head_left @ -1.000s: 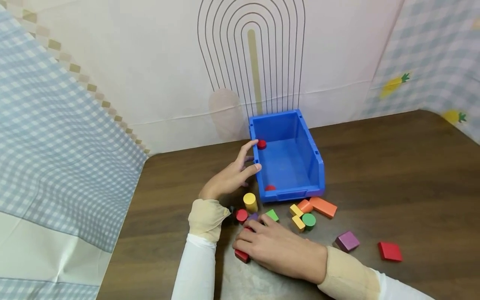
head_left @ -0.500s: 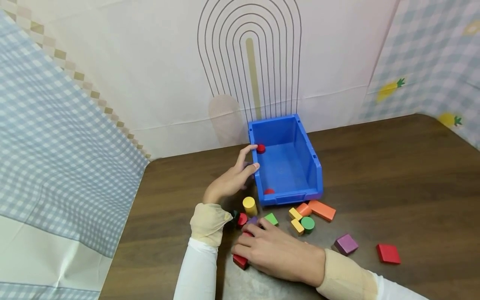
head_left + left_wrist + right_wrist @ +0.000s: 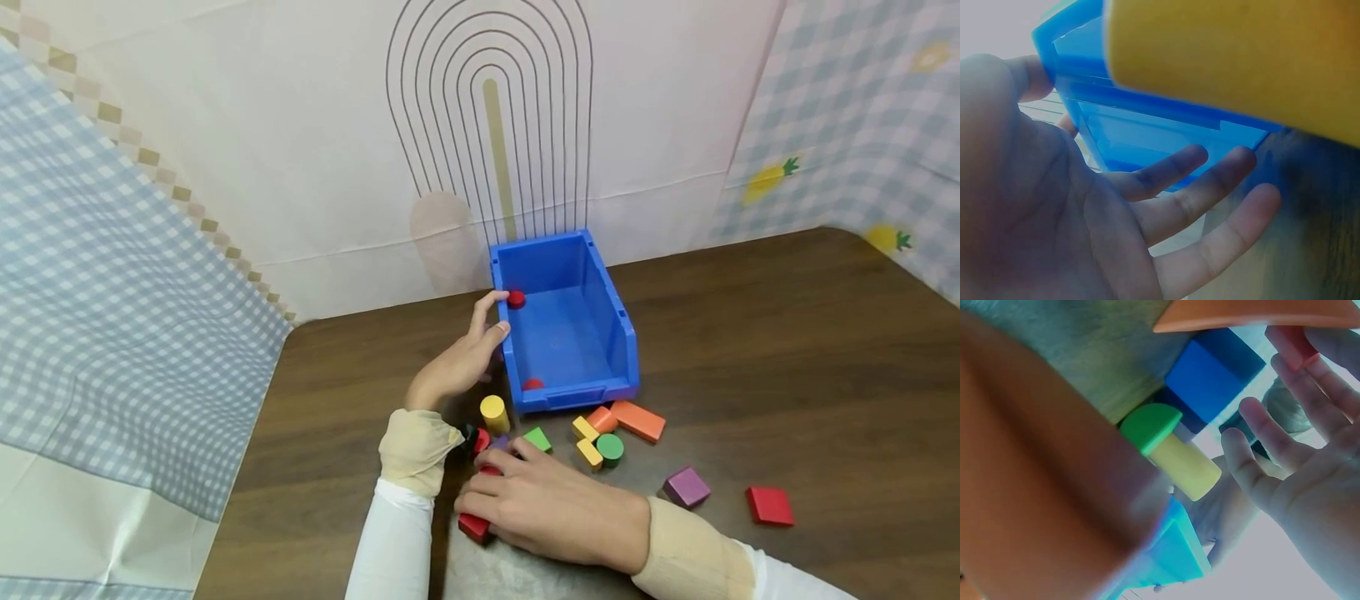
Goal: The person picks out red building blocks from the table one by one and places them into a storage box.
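In the head view my left hand touches the left rim of a blue plastic bin with index finger and thumb. Its other fingers extend, fairly straight, along the bin's outer side in the left wrist view. My right hand is low over the table and pinches a red block between thumb and index finger; the right wrist view shows this red block too. Another red piece is partly hidden beneath the right fingers. Beyond them are a yellow cylinder and a green block.
Two red discs, one at the back left, lie in the bin. Before it are an orange block, a green cylinder and small yellow blocks. Farther right sit a purple block and a flat red block. A curtain hangs behind.
The head view has shifted slightly. My right hand stays on the red block, barely moving, and covers a bit more of the pieces beside it. My left hand remains at the bin's rim.
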Action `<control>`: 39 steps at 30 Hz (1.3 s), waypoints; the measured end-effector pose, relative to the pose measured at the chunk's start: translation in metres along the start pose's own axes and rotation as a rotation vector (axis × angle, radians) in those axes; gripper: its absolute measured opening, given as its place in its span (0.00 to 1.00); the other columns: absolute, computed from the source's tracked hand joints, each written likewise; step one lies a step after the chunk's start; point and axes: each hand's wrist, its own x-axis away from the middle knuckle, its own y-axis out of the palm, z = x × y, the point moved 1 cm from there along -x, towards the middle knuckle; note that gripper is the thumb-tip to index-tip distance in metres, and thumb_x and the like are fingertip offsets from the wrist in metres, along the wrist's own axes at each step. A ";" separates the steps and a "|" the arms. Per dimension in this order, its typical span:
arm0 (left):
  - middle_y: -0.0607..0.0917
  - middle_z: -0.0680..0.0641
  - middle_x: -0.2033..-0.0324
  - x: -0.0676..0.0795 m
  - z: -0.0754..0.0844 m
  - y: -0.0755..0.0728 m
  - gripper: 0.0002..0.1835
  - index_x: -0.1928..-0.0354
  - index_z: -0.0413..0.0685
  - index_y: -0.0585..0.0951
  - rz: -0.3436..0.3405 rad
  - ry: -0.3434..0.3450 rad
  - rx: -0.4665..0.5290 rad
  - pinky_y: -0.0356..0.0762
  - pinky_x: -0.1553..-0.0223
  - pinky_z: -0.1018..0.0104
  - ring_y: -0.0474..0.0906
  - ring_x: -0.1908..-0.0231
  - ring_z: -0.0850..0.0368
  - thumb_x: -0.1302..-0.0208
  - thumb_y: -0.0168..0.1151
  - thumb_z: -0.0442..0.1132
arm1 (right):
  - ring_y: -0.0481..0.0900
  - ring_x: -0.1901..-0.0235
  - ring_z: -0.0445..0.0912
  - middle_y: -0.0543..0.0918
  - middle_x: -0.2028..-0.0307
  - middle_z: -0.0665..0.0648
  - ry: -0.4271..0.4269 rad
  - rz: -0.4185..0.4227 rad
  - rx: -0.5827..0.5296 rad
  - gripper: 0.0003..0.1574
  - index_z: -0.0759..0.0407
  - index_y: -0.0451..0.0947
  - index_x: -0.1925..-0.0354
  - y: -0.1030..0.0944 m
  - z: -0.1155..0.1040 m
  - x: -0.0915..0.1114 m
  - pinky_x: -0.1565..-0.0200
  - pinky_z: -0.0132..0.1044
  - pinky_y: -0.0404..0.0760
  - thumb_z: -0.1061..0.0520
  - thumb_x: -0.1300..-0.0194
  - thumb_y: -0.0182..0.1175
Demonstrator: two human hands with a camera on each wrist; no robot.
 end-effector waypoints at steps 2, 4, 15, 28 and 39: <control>0.62 0.38 0.23 0.000 -0.001 0.000 0.28 0.21 0.79 0.44 0.001 0.009 0.015 0.81 0.42 0.36 0.73 0.31 0.37 0.15 0.36 0.60 | 0.76 0.39 0.44 0.83 0.42 0.41 -0.005 -0.005 -0.030 0.19 0.42 0.79 0.36 -0.002 0.000 0.000 0.41 0.44 0.76 0.51 0.21 0.62; 0.61 0.38 0.23 0.000 -0.003 0.000 0.27 0.21 0.78 0.45 0.004 0.019 0.029 0.82 0.43 0.36 0.73 0.31 0.37 0.15 0.36 0.60 | 0.76 0.38 0.44 0.83 0.41 0.41 -0.010 -0.004 -0.045 0.19 0.42 0.78 0.35 -0.004 0.000 0.000 0.41 0.44 0.77 0.51 0.21 0.61; 0.56 0.37 0.20 -0.001 -0.011 -0.002 0.30 0.21 0.76 0.46 0.001 0.059 0.102 0.81 0.44 0.33 0.68 0.27 0.37 0.16 0.41 0.62 | 0.76 0.38 0.43 0.83 0.41 0.41 -0.019 -0.004 -0.056 0.19 0.42 0.78 0.35 -0.011 -0.001 -0.001 0.42 0.42 0.77 0.51 0.20 0.60; 0.54 0.37 0.20 -0.003 -0.013 -0.001 0.28 0.20 0.78 0.44 -0.021 0.055 0.116 0.78 0.42 0.29 0.66 0.27 0.33 0.14 0.37 0.58 | 0.76 0.37 0.43 0.82 0.39 0.42 -0.017 -0.009 -0.047 0.20 0.42 0.78 0.33 -0.015 0.000 0.001 0.39 0.44 0.77 0.51 0.19 0.59; 0.51 0.39 0.19 -0.004 -0.009 -0.001 0.30 0.18 0.71 0.42 -0.036 0.072 0.085 0.79 0.43 0.31 0.63 0.25 0.33 0.14 0.33 0.59 | 0.76 0.37 0.44 0.83 0.41 0.43 -0.003 0.030 -0.058 0.19 0.43 0.79 0.35 -0.018 0.000 0.003 0.41 0.43 0.78 0.51 0.21 0.62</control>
